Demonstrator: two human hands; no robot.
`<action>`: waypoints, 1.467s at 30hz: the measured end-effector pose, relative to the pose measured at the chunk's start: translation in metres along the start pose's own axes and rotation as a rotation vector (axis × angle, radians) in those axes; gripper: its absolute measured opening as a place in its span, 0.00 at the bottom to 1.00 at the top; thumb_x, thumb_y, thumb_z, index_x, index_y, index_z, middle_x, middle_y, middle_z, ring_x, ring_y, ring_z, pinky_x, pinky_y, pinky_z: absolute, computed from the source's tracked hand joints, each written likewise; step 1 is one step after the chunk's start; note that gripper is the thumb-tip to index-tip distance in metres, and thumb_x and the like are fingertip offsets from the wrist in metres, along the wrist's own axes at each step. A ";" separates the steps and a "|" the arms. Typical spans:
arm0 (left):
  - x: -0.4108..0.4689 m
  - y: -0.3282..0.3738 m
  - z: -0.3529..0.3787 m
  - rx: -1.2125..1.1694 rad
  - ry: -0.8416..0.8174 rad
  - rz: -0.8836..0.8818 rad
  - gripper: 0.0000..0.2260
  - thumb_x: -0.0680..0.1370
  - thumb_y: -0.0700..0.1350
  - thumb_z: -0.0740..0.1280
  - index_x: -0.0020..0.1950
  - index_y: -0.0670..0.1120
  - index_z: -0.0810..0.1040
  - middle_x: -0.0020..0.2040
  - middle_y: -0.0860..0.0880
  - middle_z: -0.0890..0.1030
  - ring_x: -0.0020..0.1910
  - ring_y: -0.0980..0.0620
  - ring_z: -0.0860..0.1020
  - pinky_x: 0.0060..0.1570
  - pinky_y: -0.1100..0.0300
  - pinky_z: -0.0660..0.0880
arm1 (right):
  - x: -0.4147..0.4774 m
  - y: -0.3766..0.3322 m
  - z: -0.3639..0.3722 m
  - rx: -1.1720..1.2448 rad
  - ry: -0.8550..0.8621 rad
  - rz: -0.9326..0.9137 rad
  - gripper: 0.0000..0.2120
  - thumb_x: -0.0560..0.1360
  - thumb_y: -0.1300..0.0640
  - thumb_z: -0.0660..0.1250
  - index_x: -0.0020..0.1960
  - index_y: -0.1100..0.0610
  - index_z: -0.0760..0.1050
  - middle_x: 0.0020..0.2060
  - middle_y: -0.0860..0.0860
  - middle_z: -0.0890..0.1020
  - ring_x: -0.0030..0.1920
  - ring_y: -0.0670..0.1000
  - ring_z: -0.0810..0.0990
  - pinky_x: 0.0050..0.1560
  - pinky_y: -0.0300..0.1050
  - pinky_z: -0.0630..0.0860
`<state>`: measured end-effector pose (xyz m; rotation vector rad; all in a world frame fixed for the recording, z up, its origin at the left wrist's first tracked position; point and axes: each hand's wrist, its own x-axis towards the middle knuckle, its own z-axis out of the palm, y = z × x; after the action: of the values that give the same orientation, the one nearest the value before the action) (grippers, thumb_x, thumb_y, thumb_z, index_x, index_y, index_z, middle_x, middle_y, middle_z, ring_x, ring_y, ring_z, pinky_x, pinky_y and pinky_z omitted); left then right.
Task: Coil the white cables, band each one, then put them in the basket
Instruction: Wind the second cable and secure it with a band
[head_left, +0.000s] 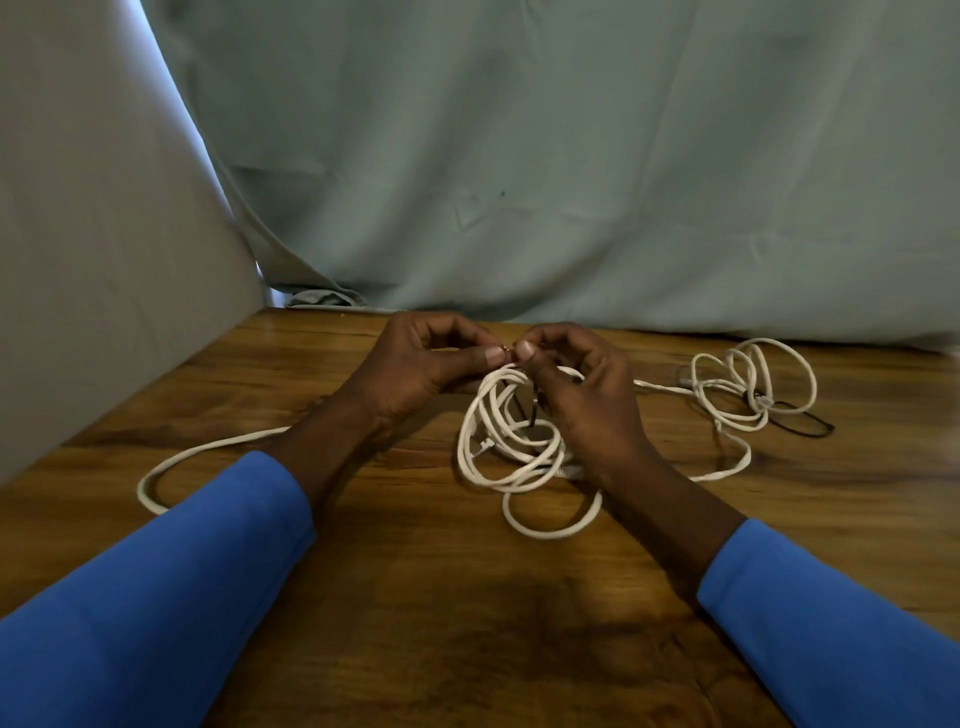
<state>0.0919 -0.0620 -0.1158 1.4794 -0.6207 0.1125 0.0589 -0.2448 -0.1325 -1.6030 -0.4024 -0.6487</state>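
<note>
Two blue sleeves, the left sleeve (156, 597) and the right sleeve (841, 623), enter from the lower corners of the frame and lie over a brown wooden table (467, 597). Beyond them, at the centre, a white cable coil (511, 452) of several loose loops rests on the wood, its upper part raised toward the hands. One loose run of cable (171, 467) goes out to the left edge of the table and passes under the left forearm.

Above the coil, the left hand (415, 358) and the right hand (576, 384) meet. Both have their fingers curled, and each thumb and forefinger pinches a small piece (508, 349) at the top of the coil; it is too small to say what it is. A short dark strand hangs below the right hand.

At the centre right lies a second white coil (748, 384), with a black band (800, 421) beside it, touching. Behind the table hangs a pale green cloth (571, 156), and a grey panel (78, 260) stands at the left.
</note>
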 end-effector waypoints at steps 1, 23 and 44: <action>0.001 -0.001 0.000 0.000 0.010 -0.002 0.09 0.75 0.34 0.74 0.52 0.30 0.81 0.46 0.38 0.85 0.41 0.48 0.84 0.41 0.61 0.81 | 0.001 -0.001 -0.001 0.026 0.011 0.015 0.04 0.79 0.60 0.72 0.51 0.61 0.82 0.45 0.56 0.86 0.49 0.56 0.86 0.50 0.55 0.84; 0.007 0.007 0.007 0.602 0.308 0.456 0.02 0.82 0.41 0.67 0.50 0.46 0.77 0.44 0.49 0.79 0.42 0.51 0.79 0.42 0.57 0.77 | 0.002 -0.001 0.001 0.068 -0.124 0.204 0.08 0.75 0.60 0.76 0.54 0.58 0.86 0.48 0.53 0.88 0.50 0.54 0.87 0.50 0.51 0.84; 0.015 0.010 0.004 0.080 0.601 0.027 0.05 0.88 0.44 0.53 0.56 0.45 0.66 0.36 0.45 0.81 0.25 0.52 0.80 0.24 0.61 0.75 | -0.003 -0.024 -0.002 -0.372 -0.546 0.077 0.31 0.70 0.57 0.80 0.71 0.51 0.76 0.55 0.45 0.86 0.53 0.43 0.85 0.57 0.46 0.82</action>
<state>0.0992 -0.0689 -0.1001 1.4178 -0.1480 0.5847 0.0415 -0.2426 -0.1154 -2.1424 -0.6409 -0.2199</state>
